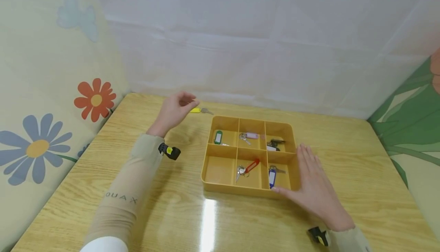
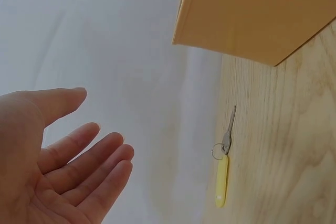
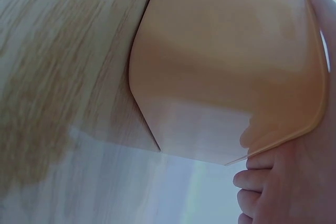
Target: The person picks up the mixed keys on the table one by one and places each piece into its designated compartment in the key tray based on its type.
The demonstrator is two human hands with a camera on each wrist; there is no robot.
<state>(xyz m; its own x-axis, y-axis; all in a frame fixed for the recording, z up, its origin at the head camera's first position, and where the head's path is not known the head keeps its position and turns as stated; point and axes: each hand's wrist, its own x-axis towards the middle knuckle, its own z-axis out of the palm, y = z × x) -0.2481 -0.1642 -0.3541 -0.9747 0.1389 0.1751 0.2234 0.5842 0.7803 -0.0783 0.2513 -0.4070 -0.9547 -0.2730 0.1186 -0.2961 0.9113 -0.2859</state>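
Note:
A key with a yellow tag lies on the table to the left of the box's far corner. Over it hovers my left hand, fingers loosely bent and nothing held; in the left wrist view a gap separates the hand from the key. My right hand rests against the near right corner of the yellow divided box, its straight fingers along the right wall and its thumb at the front rim. The right wrist view shows the box wall with that hand's fingers at its edge.
Keys with tags lie in the box: green, pink, red, blue and a dark one. The near left compartment holds nothing. A white cloth wall stands behind the wooden table.

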